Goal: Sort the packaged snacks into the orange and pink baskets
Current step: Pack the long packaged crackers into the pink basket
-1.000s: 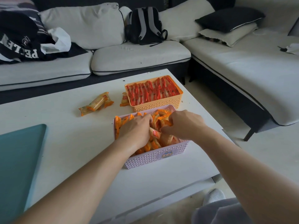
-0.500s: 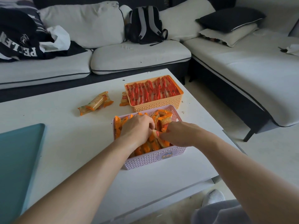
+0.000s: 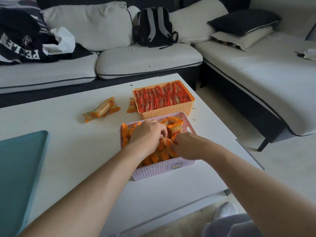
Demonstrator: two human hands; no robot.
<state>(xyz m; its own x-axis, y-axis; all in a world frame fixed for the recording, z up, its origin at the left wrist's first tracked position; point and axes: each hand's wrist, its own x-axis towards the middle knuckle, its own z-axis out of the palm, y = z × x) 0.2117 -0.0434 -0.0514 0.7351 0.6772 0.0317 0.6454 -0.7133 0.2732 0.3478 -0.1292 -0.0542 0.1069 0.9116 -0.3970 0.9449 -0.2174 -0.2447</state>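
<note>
A pink basket on the white table holds several orange-wrapped snack packets. Both my hands are inside it. My left hand has its fingers curled down round packets in the basket's middle. My right hand pinches an orange packet beside it, fingertips almost meeting the left hand's. Behind stands an orange basket packed with rows of red packets. Loose orange packets lie on the table to the left, and one more leans against the orange basket's left wall.
A teal tray lies at the table's left front. A white sofa wraps round the back and right, with a black backpack, dark clothing and cushions. The table's right edge is close to the baskets.
My right hand has slid left and nearer within the pink basket, closing on my left hand. The left hand stays on the packets. The view has tilted slightly.
</note>
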